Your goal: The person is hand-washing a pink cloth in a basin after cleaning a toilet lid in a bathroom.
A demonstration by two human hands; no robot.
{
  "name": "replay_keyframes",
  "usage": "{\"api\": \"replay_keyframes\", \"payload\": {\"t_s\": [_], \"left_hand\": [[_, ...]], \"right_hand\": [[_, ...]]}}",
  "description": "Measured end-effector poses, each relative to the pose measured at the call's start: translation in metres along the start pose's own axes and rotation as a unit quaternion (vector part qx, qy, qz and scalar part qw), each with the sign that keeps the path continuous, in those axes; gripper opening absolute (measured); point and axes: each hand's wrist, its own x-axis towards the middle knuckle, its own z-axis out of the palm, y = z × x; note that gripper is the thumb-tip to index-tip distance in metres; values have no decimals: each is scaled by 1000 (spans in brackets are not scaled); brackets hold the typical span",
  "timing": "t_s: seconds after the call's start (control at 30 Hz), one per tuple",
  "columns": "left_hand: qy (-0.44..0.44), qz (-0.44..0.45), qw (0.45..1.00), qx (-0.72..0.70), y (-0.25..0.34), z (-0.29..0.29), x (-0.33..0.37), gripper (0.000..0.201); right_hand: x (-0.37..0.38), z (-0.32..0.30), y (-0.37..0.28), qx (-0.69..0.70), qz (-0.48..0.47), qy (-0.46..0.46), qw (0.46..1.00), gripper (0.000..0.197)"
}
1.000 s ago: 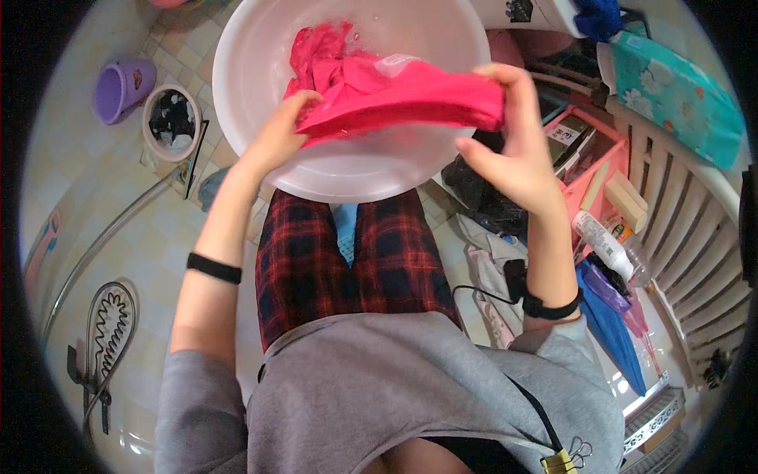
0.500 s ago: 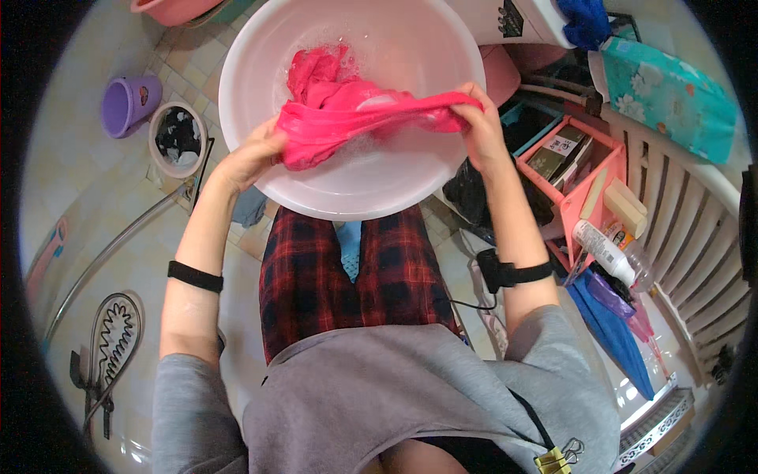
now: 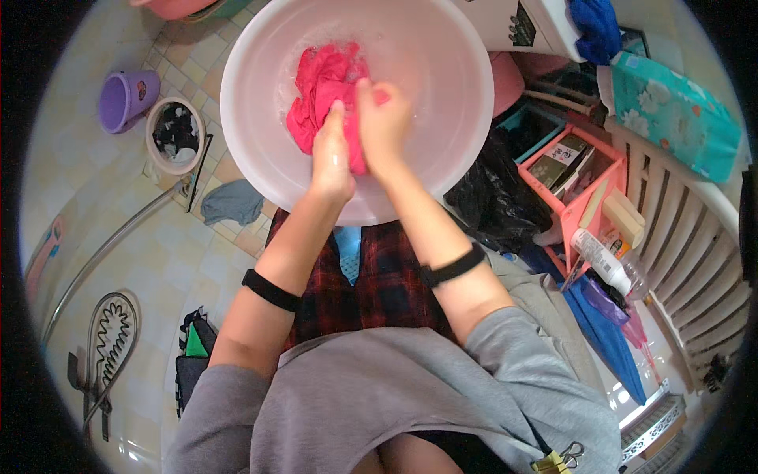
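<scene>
A wet, bright pink garment (image 3: 320, 83) lies bunched in a large white basin (image 3: 251, 158), with suds and a little water around it. My left hand (image 3: 333, 154) grips the garment's near side, thumb up along the cloth. Close against it, my right hand (image 3: 384, 126) is closed on another part of the garment, a bit of pink showing at its fingers. That hand is slightly smeared by motion. Both hands are inside the basin, side by side, and the garment's full shape is hidden by its folds.
To the left stand a purple bucket (image 3: 126, 101) and a small pail (image 3: 175, 162) of dark clothes; a grey cloth (image 3: 231, 202) lies on the tiles. At right are a black plastic bag (image 3: 499, 189), a pink rack (image 3: 580, 217) and a white bottle (image 3: 602, 261).
Both hands have come together from opposite ends of the stretched garment. The garment has gone from a taut band to a bunch between them, lower in the basin.
</scene>
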Motion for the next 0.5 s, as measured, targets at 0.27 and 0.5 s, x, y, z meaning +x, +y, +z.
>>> {"api": "replay_keyframes", "payload": {"t_s": [0.27, 0.5], "left_hand": [[46, -17, 999, 20, -1, -36, 12, 30], [52, -54, 997, 8, -2, -35, 13, 33]], "right_hand": [[-17, 25, -2, 49, 2, -58, 997, 29], [-19, 20, 0, 38, 29, -77, 996, 28]]}}
